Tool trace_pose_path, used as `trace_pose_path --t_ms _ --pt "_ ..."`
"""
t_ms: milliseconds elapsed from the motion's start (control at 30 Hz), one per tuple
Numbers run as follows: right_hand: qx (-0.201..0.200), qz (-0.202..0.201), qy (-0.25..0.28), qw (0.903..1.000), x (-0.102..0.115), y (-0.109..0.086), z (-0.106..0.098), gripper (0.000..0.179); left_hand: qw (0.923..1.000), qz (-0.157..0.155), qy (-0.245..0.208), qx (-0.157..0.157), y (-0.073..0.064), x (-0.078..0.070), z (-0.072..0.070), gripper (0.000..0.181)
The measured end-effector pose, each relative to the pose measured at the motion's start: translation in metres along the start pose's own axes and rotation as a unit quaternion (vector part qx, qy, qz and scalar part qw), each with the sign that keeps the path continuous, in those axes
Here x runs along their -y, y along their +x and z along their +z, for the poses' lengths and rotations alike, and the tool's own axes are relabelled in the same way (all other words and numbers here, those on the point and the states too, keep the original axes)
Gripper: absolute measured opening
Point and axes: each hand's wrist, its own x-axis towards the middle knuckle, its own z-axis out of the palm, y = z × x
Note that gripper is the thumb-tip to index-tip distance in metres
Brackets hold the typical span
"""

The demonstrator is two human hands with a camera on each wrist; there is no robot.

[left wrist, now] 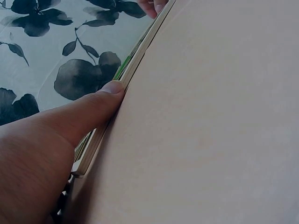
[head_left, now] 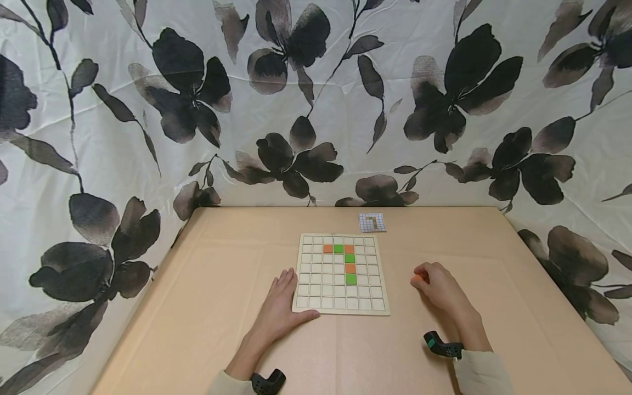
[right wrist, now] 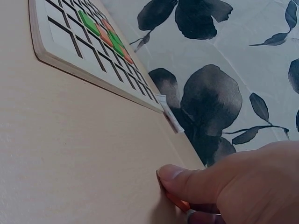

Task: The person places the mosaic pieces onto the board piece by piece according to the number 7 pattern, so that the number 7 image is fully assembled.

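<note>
A pale wooden grid board [head_left: 343, 299] lies on the table with orange and green square tiles set in it. Three stand in a row near its far side: orange, green [head_left: 338, 249], orange. Below the right one runs a column of green, orange [head_left: 350, 268] and green. My left hand [head_left: 281, 302] rests at the board's left side with fingers extended, its thumb [left wrist: 105, 95] against the near edge. To the right of the board, my right hand [head_left: 441, 288] pinches an orange tile [right wrist: 177, 201] between thumb and fingers, low over the table. Those fingers hide most of it.
Beyond the board, near the table's far edge, lies a small card [head_left: 372, 223] printed with a coloured grid pattern. A white cloth with dark flowers [head_left: 291, 164] hangs behind the wooden table [head_left: 212, 252]. Each wrist wears a black device [head_left: 441, 346].
</note>
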Motion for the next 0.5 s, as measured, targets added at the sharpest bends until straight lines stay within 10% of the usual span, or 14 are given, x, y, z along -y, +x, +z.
trace_pose_path --t_ms 500 --pt "-0.002 0.003 0.003 1.0000 -0.0024 0.0008 0.0024 0.029 1.0000 0.004 -0.001 -0.004 -0.0012 0.0013 0.0028 0.114"
